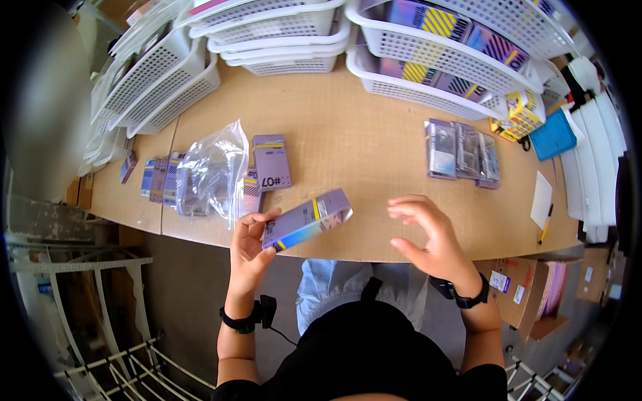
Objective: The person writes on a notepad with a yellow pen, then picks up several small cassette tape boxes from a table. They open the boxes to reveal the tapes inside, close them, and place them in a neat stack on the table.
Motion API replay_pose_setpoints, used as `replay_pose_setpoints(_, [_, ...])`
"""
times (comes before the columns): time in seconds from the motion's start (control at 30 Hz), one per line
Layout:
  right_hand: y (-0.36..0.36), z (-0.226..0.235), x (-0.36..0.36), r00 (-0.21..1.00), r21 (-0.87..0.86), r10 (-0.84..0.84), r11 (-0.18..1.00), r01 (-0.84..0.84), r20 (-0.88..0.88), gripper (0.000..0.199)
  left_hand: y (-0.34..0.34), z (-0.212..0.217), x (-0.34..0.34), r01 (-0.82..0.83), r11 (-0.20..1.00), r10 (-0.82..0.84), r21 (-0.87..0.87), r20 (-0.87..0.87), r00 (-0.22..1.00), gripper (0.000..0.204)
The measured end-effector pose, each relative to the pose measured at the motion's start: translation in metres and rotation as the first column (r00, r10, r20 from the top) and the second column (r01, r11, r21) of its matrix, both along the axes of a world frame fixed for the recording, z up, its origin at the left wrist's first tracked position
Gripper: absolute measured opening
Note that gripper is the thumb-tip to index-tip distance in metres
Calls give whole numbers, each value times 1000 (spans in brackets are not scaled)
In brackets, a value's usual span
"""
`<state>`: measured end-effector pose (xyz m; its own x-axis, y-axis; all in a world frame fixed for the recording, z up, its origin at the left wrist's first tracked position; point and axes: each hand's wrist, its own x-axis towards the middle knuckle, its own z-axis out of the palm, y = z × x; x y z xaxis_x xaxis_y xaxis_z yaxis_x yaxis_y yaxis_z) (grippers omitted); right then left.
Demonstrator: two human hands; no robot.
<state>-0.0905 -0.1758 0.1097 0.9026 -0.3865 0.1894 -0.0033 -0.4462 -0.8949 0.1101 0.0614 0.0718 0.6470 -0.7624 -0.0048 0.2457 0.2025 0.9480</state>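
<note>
Looking down from the head camera, a tan wooden worktable [348, 144] filled the view, its near edge running just under both hands, with grey floor and a white wire rack [100, 347] below and to the left of the left hand. The left hand [249, 244] was clamped on one end of a slim purple box [306, 218], tilted above the table's front edge. The right hand [428, 235] hovered just right of the box, fingers spread and curled, holding nothing. Beyond the left hand lay a clear plastic bag [212, 170] over a row of similar purple packs [160, 179]. Beyond the right hand, well apart, sat three more packs [461, 150]. White mesh baskets [428, 63] lined the far edge. Bare tabletop stretched between the hands and those baskets. Cardboard cartons [528, 287] stood beneath the right wrist.
</note>
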Motion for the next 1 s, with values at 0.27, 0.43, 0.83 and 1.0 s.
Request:
replay_pose_setpoints(0.27, [7,-2,8,985,-110,46,994,-27,169,37,-15,-7,-22,270,962,-272,-46,-287,919,53])
replay_pose_setpoints(0.43, [15,-10,11,958,-204,-9,976,70,288,38,-16,-7,-25,523,852,-497,7,-302,814,70])
replay_pose_setpoints(0.83, [41,-12,24,895,-647,331,760,-65,300,20,-33,-13,-43,531,757,-596,380,70,800,70])
replay_pose_setpoints(1.0, [43,-21,22,931,-531,253,844,-79,263,24,-31,-18,-49,406,816,-503,411,160,850,61])
